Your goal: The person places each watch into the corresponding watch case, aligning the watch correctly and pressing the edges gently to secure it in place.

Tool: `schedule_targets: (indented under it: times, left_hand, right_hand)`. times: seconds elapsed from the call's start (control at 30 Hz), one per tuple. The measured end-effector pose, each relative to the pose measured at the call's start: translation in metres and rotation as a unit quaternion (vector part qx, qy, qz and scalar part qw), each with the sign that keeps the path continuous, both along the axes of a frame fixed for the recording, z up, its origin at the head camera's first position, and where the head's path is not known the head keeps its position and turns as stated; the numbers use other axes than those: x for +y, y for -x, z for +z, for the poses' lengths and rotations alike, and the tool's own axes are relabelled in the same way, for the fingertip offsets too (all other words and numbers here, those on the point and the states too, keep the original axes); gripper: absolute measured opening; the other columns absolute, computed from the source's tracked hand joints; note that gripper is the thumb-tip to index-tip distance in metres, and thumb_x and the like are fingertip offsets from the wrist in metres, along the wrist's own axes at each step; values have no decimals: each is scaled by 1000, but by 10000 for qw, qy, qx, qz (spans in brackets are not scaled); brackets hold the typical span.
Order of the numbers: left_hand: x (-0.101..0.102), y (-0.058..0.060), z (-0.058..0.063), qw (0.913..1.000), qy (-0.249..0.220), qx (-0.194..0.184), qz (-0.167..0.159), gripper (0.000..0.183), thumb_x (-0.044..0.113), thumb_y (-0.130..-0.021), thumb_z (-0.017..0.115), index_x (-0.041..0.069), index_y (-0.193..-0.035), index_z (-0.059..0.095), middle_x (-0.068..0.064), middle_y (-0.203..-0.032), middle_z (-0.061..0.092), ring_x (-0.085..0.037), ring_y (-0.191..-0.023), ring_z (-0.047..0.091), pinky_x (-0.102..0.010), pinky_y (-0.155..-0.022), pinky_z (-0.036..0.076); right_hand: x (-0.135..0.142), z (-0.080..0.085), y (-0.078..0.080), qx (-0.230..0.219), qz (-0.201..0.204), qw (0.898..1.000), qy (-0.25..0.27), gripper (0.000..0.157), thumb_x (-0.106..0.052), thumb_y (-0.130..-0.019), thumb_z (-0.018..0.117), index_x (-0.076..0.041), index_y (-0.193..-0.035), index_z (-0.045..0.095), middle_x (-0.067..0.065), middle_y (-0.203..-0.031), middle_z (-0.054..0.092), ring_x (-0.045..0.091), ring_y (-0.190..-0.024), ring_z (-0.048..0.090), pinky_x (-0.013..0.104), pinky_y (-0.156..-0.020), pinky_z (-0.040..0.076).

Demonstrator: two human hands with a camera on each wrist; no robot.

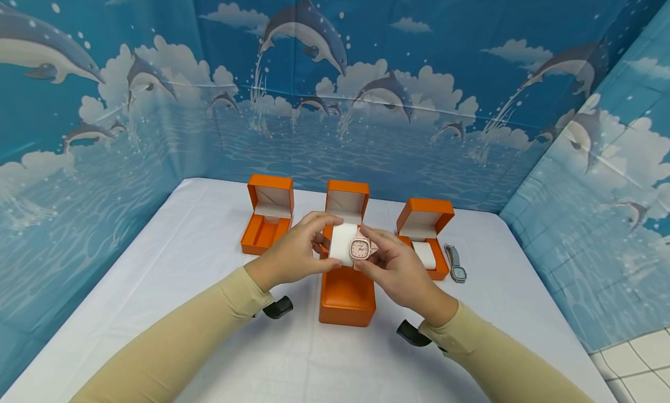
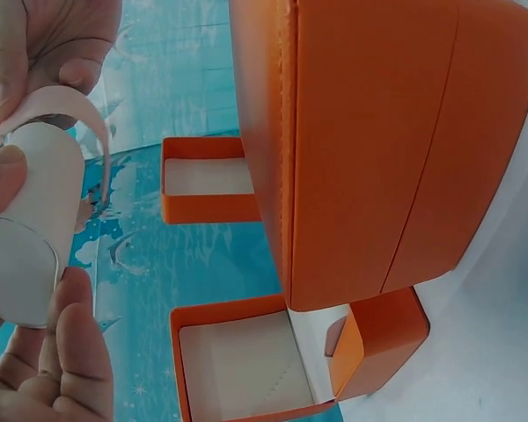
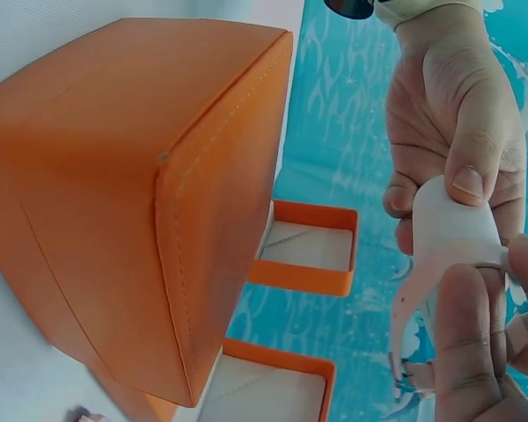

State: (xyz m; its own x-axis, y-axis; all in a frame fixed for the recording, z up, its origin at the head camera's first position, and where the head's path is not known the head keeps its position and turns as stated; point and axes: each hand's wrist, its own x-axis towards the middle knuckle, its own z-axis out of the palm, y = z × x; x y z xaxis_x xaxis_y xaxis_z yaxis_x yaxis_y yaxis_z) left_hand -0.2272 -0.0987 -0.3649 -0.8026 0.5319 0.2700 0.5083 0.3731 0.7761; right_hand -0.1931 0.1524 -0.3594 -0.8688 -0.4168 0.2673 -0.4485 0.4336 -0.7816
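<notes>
A white watch cushion [image 1: 341,244] is up in the air over the middle of the table. My left hand [image 1: 295,246] grips it, thumb and fingers at its edges. A pink watch [image 1: 360,249] with a squarish face lies around the cushion's right end, and my right hand [image 1: 400,269] pinches it. In the right wrist view the pink strap [image 3: 405,308] hangs as an open curve beside the cushion [image 3: 453,215]. From the left wrist, the strap [image 2: 66,101] loops over the cushion's far end. Below the hands sits a closed orange box [image 1: 348,301].
Behind the hands stands an open orange box [image 1: 348,188], partly hidden. Another open box [image 1: 269,180] is at left, with no cushion visible. The open box [image 1: 425,205] at right holds a white cushion [image 1: 425,255]; a grey watch [image 1: 458,269] lies beside it on the white tablecloth [image 1: 209,333].
</notes>
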Motion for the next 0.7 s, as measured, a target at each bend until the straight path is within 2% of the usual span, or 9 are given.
schedule_targets:
  times: [0.27,0.47,0.7]
  left_hand:
    - [1,-1,0,9997,-32,204,-97,73,17,-90,86,12,-154,50,-4,-150,46,-10,-97,68,-29,-92,61]
    - [2,-2,-1,9996,-94,203,-164,72,15,-90,85,12,-153,50,-3,-150,46,-9,-98,69,-33,-92,62]
    - [2,-3,-1,9994,-196,180,-242,71,14,-90,85,13,-152,50,-5,-151,46,-11,-97,69,-43,-94,62]
  right_hand:
    - [0,-1,-1,-65,211,9993,304,74,-3,-97,74,-11,-163,39,11,-159,48,16,-88,70,21,-77,61]
    - [1,0,-2,-57,296,9990,339,72,-3,-97,74,-6,-161,42,13,-151,46,16,-89,67,22,-77,60]
    - [2,1,-1,-143,488,9978,435,73,0,-98,71,-6,-162,38,14,-157,39,18,-93,68,22,-83,61]
